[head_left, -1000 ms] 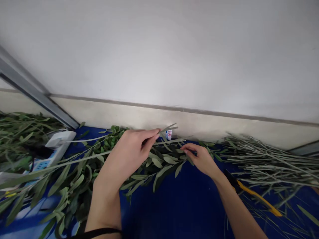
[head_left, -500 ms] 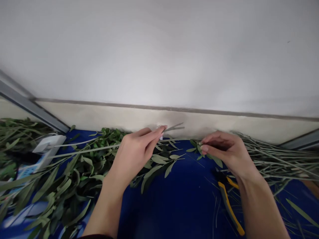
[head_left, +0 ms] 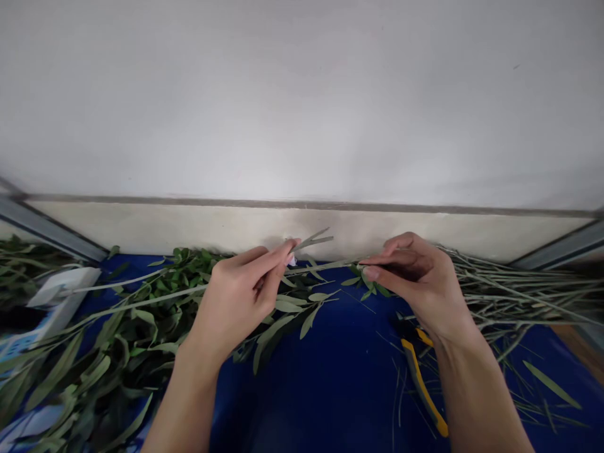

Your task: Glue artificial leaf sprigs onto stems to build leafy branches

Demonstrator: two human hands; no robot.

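Observation:
My left hand (head_left: 245,286) is closed in a pinch around long, olive-like leafy stems (head_left: 141,305) that reach in from the left. Two narrow grey-green tips (head_left: 317,238) stick out past its fingertips, and a small white piece (head_left: 293,259) shows under them. From below that hand a thin stem (head_left: 325,268) runs right to my right hand (head_left: 410,270). There the thumb and fingers are pinched on the stem's end. Small green leaves (head_left: 368,287) lie just beneath these fingertips. Yellow-and-grey handled pliers (head_left: 422,387) lie beside my right wrist, their jaws partly hidden.
Heaped leafy branches (head_left: 94,377) cover the left side, beside a white and blue box-like item (head_left: 56,308). A bundle of bare stems (head_left: 528,289) lies at the right along the pale wall (head_left: 302,126). Loose clippings are scattered on the blue tabletop (head_left: 330,377).
My right hand has moved slightly left and now pinches a stem that spans to my left hand. My left hand keeps its pinch. The whole view has shifted a little.

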